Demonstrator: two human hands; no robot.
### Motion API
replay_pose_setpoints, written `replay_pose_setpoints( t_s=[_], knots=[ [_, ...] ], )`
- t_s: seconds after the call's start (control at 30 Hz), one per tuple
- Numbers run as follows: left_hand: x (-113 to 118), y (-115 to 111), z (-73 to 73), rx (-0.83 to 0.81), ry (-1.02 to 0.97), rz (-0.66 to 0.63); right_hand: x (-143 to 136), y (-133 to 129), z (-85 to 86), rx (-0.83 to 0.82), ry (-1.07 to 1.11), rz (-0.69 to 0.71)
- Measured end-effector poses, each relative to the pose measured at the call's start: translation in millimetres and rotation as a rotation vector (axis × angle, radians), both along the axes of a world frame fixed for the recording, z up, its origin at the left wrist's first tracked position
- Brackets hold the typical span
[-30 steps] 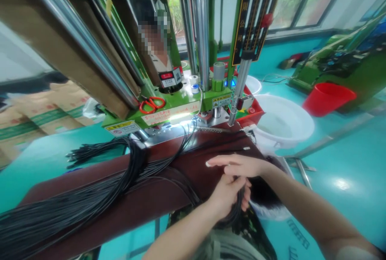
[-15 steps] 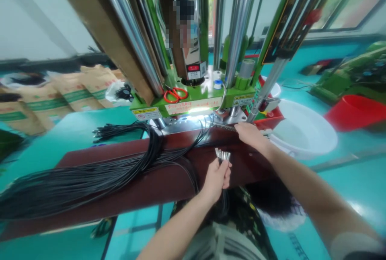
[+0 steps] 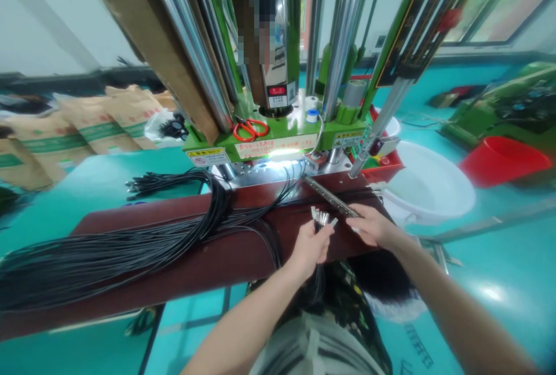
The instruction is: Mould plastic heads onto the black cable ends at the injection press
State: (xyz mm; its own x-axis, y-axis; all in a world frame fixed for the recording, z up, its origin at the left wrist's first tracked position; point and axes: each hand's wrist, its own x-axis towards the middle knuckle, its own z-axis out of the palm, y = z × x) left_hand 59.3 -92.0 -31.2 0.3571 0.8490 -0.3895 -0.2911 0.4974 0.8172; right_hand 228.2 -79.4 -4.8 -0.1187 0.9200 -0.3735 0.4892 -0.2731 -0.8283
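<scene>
My left hand [image 3: 309, 249] is closed around a bunch of black cables with silver metal plugs [image 3: 322, 218] sticking up above the fingers. The cables' black lengths hang below that hand. My right hand [image 3: 372, 225] grips the near end of a narrow metal bar [image 3: 330, 196] with a row of small marks or holes along it. This bar slants over the brown board [image 3: 243, 253], its far end near the lit front of the green press [image 3: 286, 143]. Some thin black cables [image 3: 290, 186] run from the press's lit area down to the left.
A thick bundle of black cables [image 3: 108, 259] spreads across the board's left part. Red-handled scissors [image 3: 251, 130] lie on the press ledge. To the right stand a white basin [image 3: 434, 184], a red bin [image 3: 506, 160] and a red tray [image 3: 386, 169]. Paper sacks [image 3: 91, 126] line the left.
My right hand has drawn back from the press edge towards me, bringing the metal bar over the board. My left hand keeps its bunch of cables, whose plugs are fanned a little wider.
</scene>
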Motion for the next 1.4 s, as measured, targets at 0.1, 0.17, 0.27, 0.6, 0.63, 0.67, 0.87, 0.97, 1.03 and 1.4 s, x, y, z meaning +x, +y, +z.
replay_pose_setpoints(
  t_s=[0.1, 0.17, 0.27, 0.6, 0.63, 0.67, 0.87, 0.97, 1.03, 1.4],
  knots=[
    [9.5, 4.3, 1.5, -0.007, 0.018, -0.066, -6.5, -24.1, -15.8, -0.033, 0.500, -0.272],
    [17.1, 6.3, 2.4, -0.011, 0.028, -0.107, -11.1, -30.2, -21.0, -0.005, 0.648, -0.366],
    [25.5, 8.7, 3.5, -0.018, 0.039, -0.141, -14.9, -31.0, -22.2, 0.026, 0.735, -0.446],
    [23.7, 9.7, 0.2, -0.020, 0.067, -0.146, -18.7, -35.5, -22.2, 0.102, 0.592, -0.447],
    [23.4, 9.1, -0.5, -0.014, 0.073, -0.140, -20.2, -36.4, -21.6, 0.114, 0.556, -0.445],
    [23.0, 8.6, -1.2, -0.002, 0.075, -0.136, -21.7, -37.1, -20.8, 0.118, 0.530, -0.446],
    [17.0, 11.8, -0.1, 0.133, 0.013, 0.023, -24.6, -38.0, -16.2, 0.069, 0.585, -0.519],
    [14.4, 14.6, 2.3, 0.059, -0.083, 0.113, -21.5, -37.2, -18.6, 0.021, 0.648, -0.599],
    [15.1, 14.2, 2.6, 0.007, -0.105, 0.068, -19.0, -36.7, -21.0, 0.001, 0.668, -0.613],
    [18.2, 13.4, 4.2, -0.057, -0.010, -0.088, -10.3, -36.6, -27.3, -0.049, 0.667, -0.504]
  ],
)
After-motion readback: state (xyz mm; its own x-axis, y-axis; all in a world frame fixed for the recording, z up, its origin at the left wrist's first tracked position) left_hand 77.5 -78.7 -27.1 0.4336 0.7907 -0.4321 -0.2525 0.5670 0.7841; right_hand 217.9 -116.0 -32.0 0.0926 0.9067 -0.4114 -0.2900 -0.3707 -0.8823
